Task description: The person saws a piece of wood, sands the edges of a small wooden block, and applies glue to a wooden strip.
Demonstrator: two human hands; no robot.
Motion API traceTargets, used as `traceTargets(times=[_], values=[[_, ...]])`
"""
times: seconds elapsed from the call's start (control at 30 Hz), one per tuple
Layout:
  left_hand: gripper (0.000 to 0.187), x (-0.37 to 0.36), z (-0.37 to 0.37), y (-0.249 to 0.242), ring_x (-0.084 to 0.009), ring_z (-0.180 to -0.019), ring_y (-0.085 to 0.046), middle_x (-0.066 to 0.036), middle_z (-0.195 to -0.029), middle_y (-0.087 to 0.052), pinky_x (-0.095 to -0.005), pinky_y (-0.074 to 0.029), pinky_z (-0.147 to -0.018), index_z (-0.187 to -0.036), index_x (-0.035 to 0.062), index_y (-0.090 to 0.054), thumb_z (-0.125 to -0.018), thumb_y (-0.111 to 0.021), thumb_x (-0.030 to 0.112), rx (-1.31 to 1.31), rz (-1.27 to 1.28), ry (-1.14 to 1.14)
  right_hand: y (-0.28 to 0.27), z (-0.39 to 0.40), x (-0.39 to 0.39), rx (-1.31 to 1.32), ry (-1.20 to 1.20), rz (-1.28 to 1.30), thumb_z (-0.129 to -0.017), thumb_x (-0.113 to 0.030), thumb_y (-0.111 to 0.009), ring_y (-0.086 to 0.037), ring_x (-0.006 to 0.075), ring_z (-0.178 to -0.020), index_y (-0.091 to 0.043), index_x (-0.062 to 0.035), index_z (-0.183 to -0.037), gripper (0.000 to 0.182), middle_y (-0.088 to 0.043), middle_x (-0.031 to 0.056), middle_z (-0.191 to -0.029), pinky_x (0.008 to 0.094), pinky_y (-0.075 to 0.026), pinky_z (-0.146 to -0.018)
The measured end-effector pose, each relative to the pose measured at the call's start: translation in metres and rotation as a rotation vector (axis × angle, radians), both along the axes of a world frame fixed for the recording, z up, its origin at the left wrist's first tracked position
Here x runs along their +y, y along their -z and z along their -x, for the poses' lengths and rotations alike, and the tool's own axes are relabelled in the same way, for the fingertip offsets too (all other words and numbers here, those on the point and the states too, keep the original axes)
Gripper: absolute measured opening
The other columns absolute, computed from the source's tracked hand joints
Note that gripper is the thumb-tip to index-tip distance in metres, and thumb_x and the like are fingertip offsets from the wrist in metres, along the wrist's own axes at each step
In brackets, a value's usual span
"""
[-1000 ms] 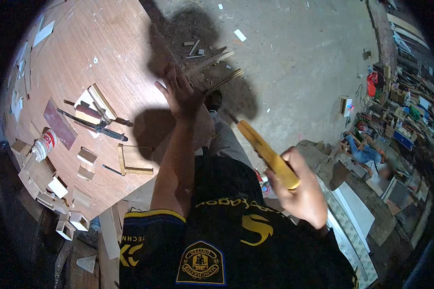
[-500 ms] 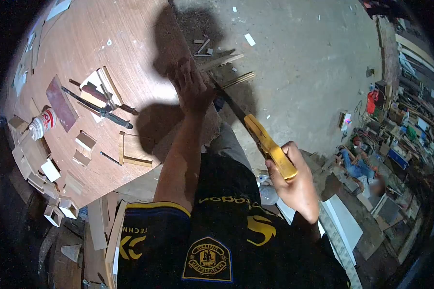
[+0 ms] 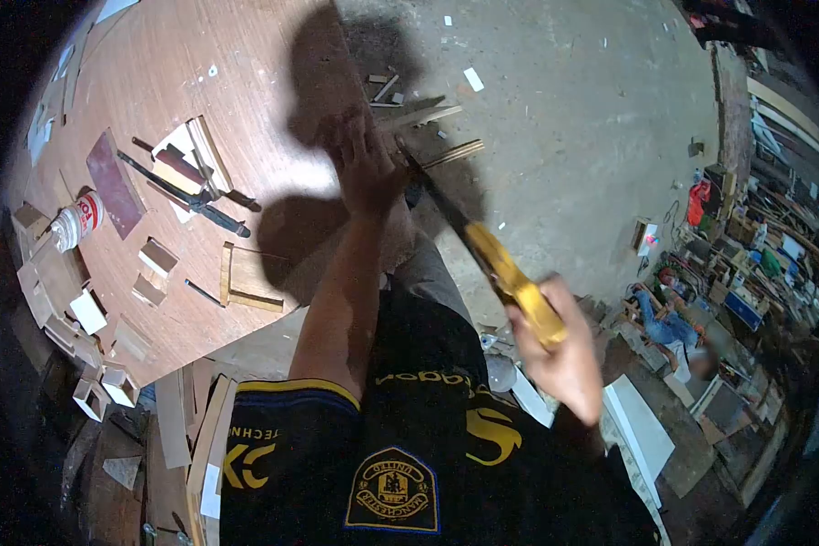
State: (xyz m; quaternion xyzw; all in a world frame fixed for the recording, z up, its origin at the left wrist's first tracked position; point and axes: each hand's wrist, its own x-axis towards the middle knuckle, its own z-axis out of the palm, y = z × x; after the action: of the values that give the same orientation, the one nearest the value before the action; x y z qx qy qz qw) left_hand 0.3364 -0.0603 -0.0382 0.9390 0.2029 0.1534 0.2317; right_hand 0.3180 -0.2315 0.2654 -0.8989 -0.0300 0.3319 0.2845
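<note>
Mirrored yellow lettering is seen across the black shirt [image 3: 428, 437], together with a round yellow crest low on the chest; the letters are reversed and too distorted to be read with certainty. A red mark is carried on the label of the white glue bottle [image 3: 75, 221] lying on the round wooden table [image 3: 155, 64], but its wording cannot be made out. Compared with half a second ago, the handsaw [image 3: 500, 273] is seen blurred and drawn slightly lower and nearer the body, while the left hand is kept at the same spot on the table edge. The yellow handle of the handsaw is gripped in the right hand [image 3: 560, 355], the fingers being fully closed round it; its dark blade is angled up and away toward the left hand [image 3: 364, 164]. The left hand is pressed flat, fingers extended, on a wooden piece [image 3: 400, 227] at the table's rim, and the blade tip is met just beside that hand. Whether the blade is touching the wood cannot be told. Thin wooden strips [image 3: 450, 153] are scattered on the concrete floor [image 3: 564, 109] just beyond the hand. Dark clamps [image 3: 191, 196] and small wood offcuts [image 3: 159, 257] are laid well apart on the tabletop.
</note>
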Motion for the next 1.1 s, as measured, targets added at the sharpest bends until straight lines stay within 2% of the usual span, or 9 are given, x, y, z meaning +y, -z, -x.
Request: traceTargets(times=[0.17,0.23,0.33,0.53,0.7,0.9,0.97,1.03,1.1], values=[[0.082,-0.003,-0.001,0.006,-0.0420,-0.137,-0.030,-0.022,-0.139,-0.040,-0.0581,-0.018,-0.113,-0.137,-0.0057,-0.040,-0.084,-0.052,0.056,0.053,0.080,-0.029,0.007,-0.001,0.009,0.056,0.033,0.011,-0.088,-0.010,-0.063,-0.063,0.0421,-0.072,-0.045,-0.0071,-0.098,0.021,-0.059,0.0199,-0.077,0.0420,-0.049,-0.060],[0.081,0.000,-0.001,0.010,-0.0423,-0.136,-0.031,-0.022,-0.139,-0.041,-0.0580,-0.019,-0.112,-0.138,-0.0053,-0.039,-0.085,-0.052,0.054,0.024,-0.108,0.013,-0.006,-0.003,0.008,-0.010,-0.003,0.004,-0.088,-0.010,-0.063,-0.063,0.0418,-0.073,-0.045,-0.0073,-0.098,0.021,-0.059,0.0191,-0.075,0.0418,-0.049,-0.060],[0.081,-0.001,-0.002,0.003,-0.0419,-0.135,-0.032,-0.021,-0.138,-0.042,-0.0580,-0.020,-0.112,-0.138,-0.0046,-0.040,-0.085,-0.051,0.056,0.010,0.044,-0.018,0.000,-0.003,0.007,0.052,0.030,0.009,-0.088,-0.009,-0.063,-0.065,0.0402,-0.073,-0.046,-0.0071,-0.099,0.021,-0.060,0.0190,-0.076,0.0419,-0.050,-0.061],[0.078,-0.003,-0.003,-0.004,-0.0417,-0.136,-0.030,-0.018,-0.139,-0.041,-0.0566,-0.019,-0.113,-0.138,-0.0032,-0.041,-0.085,-0.052,0.053,0.038,0.013,-0.042,-0.023,0.002,0.009,0.049,0.041,0.037,-0.088,-0.011,-0.063,-0.062,0.0446,-0.077,-0.045,-0.0065,-0.096,0.020,-0.059,0.0220,-0.077,0.0434,-0.049,-0.062],[0.077,0.001,-0.002,0.026,-0.0417,-0.135,-0.031,-0.018,-0.138,-0.042,-0.0561,-0.020,-0.112,-0.137,-0.0045,-0.041,-0.085,-0.051,0.051,0.039,-0.064,0.036,0.010,0.003,0.007,0.045,0.024,0.031,-0.088,-0.012,-0.063,-0.061,0.0447,-0.076,-0.043,-0.0068,-0.096,0.022,-0.059,0.0211,-0.078,0.0439,-0.048,-0.061],[0.073,0.001,0.000,0.015,-0.0422,-0.134,-0.032,-0.020,-0.136,-0.043,-0.0563,-0.020,-0.112,-0.135,-0.0052,-0.043,-0.085,-0.052,0.047,-0.017,-0.036,0.038,-0.025,-0.003,0.010,0.085,0.006,0.044,-0.089,-0.012,-0.063,-0.063,0.0428,-0.077,-0.043,-0.0068,-0.095,0.021,-0.060,0.0194,-0.077,0.0426,-0.049,-0.062],[0.075,-0.003,0.001,0.020,-0.0426,-0.134,-0.031,-0.020,-0.135,-0.043,-0.0567,-0.020,-0.113,-0.135,-0.0054,-0.043,-0.084,-0.052,0.049,0.006,-0.041,0.042,-0.001,0.000,0.011,-0.008,-0.007,0.034,-0.089,-0.010,-0.062,-0.063,0.0427,-0.077,-0.043,-0.0067,-0.094,0.020,-0.059,0.0193,-0.076,0.0428,-0.048,-0.062],[0.077,0.002,-0.002,0.021,-0.0425,-0.134,-0.031,-0.020,-0.136,-0.043,-0.0577,-0.019,-0.113,-0.133,-0.0057,-0.045,-0.082,-0.054,0.051,-0.117,-0.146,0.012,0.016,-0.003,0.011,0.049,0.061,-0.002,-0.089,-0.008,-0.061,-0.063,0.0429,-0.077,-0.043,-0.0065,-0.094,0.019,-0.059,0.0198,-0.076,0.0434,-0.048,-0.062],[0.076,0.002,0.001,0.023,-0.0421,-0.134,-0.031,-0.020,-0.135,-0.043,-0.0581,-0.019,-0.113,-0.132,-0.0059,-0.045,-0.081,-0.055,0.050,-0.100,-0.086,0.029,0.017,0.001,0.008,0.067,0.076,-0.017,-0.089,-0.007,-0.061,-0.062,0.0438,-0.078,-0.043,-0.0064,-0.095,0.020,-0.058,0.0207,-0.076,0.0437,-0.047,-0.062]])
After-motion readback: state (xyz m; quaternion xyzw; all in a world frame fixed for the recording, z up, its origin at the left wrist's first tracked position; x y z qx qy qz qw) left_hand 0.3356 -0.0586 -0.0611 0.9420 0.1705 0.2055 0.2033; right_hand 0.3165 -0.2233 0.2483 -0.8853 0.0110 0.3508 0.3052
